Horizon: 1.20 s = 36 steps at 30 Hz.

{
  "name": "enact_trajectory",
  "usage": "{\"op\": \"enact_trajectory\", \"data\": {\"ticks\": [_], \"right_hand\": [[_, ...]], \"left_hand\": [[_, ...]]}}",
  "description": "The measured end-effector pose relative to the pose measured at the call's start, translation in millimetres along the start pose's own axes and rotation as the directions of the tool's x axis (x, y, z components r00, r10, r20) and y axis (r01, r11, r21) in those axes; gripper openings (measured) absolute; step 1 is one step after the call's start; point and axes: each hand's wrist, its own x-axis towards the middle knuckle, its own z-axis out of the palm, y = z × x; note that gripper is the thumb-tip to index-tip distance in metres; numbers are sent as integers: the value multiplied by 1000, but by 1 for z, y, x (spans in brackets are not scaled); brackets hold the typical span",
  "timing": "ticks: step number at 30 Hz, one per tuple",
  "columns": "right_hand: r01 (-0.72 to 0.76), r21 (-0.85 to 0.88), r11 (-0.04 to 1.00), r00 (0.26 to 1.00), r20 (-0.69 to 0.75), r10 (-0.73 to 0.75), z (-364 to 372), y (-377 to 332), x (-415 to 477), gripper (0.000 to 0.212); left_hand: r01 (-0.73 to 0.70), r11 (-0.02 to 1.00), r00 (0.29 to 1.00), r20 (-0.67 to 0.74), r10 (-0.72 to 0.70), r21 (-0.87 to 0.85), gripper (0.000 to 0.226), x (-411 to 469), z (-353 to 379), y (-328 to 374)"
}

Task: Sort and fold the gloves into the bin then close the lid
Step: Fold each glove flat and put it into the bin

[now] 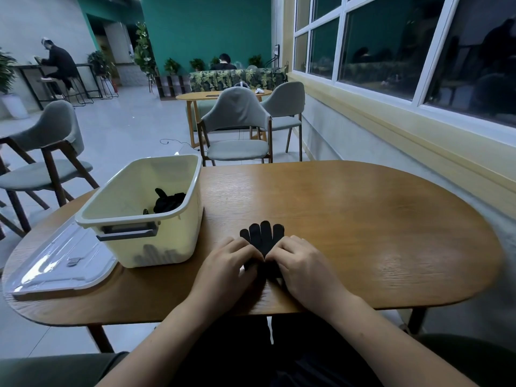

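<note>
- Oval wooden table [377, 224] fills the space right in front of you, its near edge just above your lap and forearms.
- Your left hand [229, 261] and right hand [301, 263] sit side by side close to that near edge, knuckles up and fingertips almost meeting. Both have their fingers curled down onto the black glove [262, 237], grasping its lower half against the wood.
- That black glove lies flat on the table between and under your hands. Its four fingers fan out past your knuckles, pointing away from you, while the cuff end is hidden beneath your palms.
- Just beside your left hand stands the cream bin [156, 250], open at the top, with a grey handle [127, 233] on the wall facing you.
- Inside the bin, against its right wall, you can see a bundle of dark gloves [167, 203] — how many cannot be told.
- On the bin's left the clear lid [61, 263] lies flat on the table, off the bin and close to its base, near the table's left end.
- Past the table's far edge stands a grey chair [237, 129] with wooden legs, with another grey chair [42, 152] off to your left.
- Further back is a second wooden table [195, 96].
- Along your right runs a row of white-framed windows [418, 51], dark behind the glass.
- Farthest off are a green wall [206, 29], potted plants and two seated people.
</note>
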Motion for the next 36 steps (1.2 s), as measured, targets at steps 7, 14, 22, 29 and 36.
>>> {"op": "enact_trajectory", "data": {"ticks": [7, 14, 22, 29, 36], "right_hand": [[1, -8, 1000, 996, 84, -1, -3, -2, -2, 8], [-38, 60, 998, 996, 84, 33, -1, 6, -3, 12], [-50, 26, 998, 999, 23, 50, -1, 6, -4, 9], [-132, 28, 991, 991, -30, 133, 3, 9, -3, 7], [-79, -73, 994, 996, -46, 76, 3, 9, -4, 13]], "left_hand": [[-2, 1000, 999, 48, 2, -3, 17, -1, 0, -2], [42, 998, 998, 39, -41, -40, 16, -2, 1, -4], [36, 999, 999, 31, -35, -23, 10, -1, 2, 0], [13, 999, 999, -31, -11, 51, 1, 0, 3, -2], [-33, 997, 999, -34, 35, 67, 15, -2, -1, -1]]}}
